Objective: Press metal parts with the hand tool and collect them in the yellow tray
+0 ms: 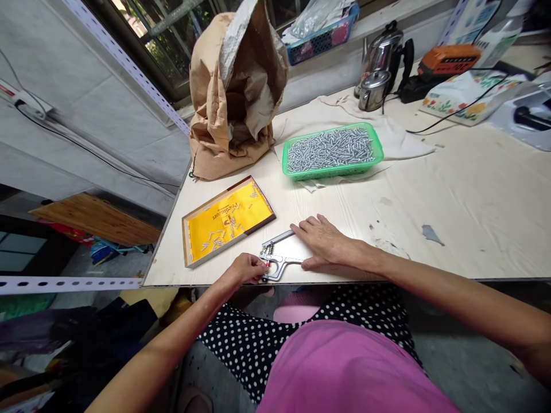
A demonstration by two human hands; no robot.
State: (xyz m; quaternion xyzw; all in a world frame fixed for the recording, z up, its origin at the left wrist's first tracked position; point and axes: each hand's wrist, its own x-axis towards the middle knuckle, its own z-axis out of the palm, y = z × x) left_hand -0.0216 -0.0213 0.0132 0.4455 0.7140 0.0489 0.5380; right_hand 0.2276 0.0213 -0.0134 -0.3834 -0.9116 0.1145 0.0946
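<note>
A pair of silver snap-fastener pliers (280, 263) lies on the table near its front edge, handles spread, with a spring and a small red part at the jaw end. My right hand (322, 241) holds the handles from the right, fingers over the upper one and thumb at the lower one. At the jaws, my left hand (248, 268) is closed in a pinch; what its fingertips hold is hidden. Just beyond it sits a shallow box (269, 219) with a yellow bottom and many small silvery pieces scattered inside.
Behind stands a green basket (332, 172) full of small metal pieces. A crumpled brown paper bag (210, 115) is at the back left. Kettles (374, 90), an orange battery pack (450, 60) and a dark cable (465, 107) occupy the back right. A grey scrap (431, 234) lies on the right.
</note>
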